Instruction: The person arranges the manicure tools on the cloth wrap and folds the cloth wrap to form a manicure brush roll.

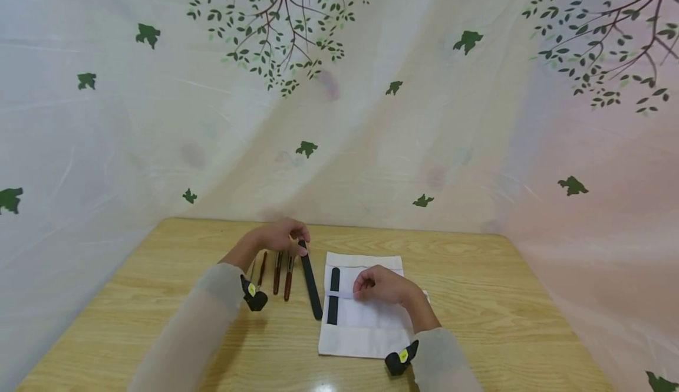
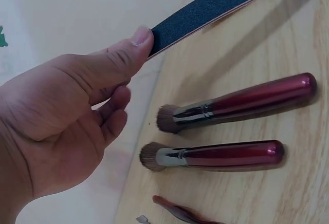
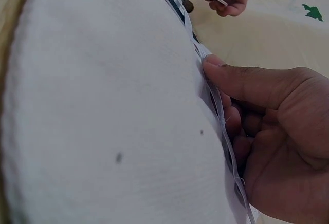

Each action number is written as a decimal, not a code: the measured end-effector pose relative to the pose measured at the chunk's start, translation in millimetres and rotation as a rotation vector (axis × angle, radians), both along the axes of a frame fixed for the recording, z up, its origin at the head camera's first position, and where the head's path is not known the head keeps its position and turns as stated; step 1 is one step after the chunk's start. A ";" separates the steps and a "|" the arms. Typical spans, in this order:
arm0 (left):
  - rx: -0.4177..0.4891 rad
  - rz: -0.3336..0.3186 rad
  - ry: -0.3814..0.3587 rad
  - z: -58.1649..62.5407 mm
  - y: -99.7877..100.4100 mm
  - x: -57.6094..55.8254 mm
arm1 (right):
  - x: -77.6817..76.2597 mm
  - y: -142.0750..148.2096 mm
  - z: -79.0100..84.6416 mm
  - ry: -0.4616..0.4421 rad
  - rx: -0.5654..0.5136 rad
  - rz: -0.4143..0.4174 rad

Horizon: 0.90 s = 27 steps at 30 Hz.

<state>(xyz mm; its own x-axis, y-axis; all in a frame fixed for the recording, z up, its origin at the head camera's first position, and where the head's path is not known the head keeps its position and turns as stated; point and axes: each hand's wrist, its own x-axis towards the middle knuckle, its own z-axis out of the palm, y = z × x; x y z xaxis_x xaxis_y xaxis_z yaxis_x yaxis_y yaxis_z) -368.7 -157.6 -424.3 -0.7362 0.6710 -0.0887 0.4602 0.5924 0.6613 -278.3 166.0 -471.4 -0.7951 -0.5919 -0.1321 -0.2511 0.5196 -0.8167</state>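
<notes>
My left hand (image 1: 280,236) pinches the far end of a black nail file (image 1: 311,283) between thumb and fingers. In the left wrist view that file (image 2: 216,9) slants up and away from the thumb. To its right lies a white cloth case (image 1: 366,342), spread flat. A second black nail file (image 1: 333,310) is tucked under the case's cross band, near the left edge. My right hand (image 1: 389,286) is over the case's middle, pinching the thin white band (image 3: 220,113) with thumb and fingertips, as the right wrist view shows.
Two makeup brushes with dark red handles (image 2: 262,98) lie left of the held file. Beside them is a slimmer red-brown tool (image 2: 180,212) with a small metal tip near it. The wooden table (image 1: 504,321) meets a leaf-printed curtain (image 1: 361,191) at the back.
</notes>
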 end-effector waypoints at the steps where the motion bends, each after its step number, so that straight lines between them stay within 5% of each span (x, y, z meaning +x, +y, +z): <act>1: 0.023 0.000 -0.016 1.8 -0.9 0.6 | 0.0 -0.1 0.2 -0.002 0.000 -0.001; 7: 0.199 0.043 -0.169 10.1 -6.2 3.8 | 0.1 0.1 1.0 -0.001 -0.002 0.006; 15: 0.323 0.119 -0.143 11.4 -8.7 8.1 | 1.0 0.0 0.2 -0.005 -0.005 0.007; 22: 0.524 0.240 -0.259 14.8 -2.5 11.7 | 2.3 0.0 1.3 -0.004 -0.011 0.005; 27: 0.610 0.337 -0.266 15.3 5.5 12.6 | 1.3 1.2 0.8 0.003 -0.016 0.015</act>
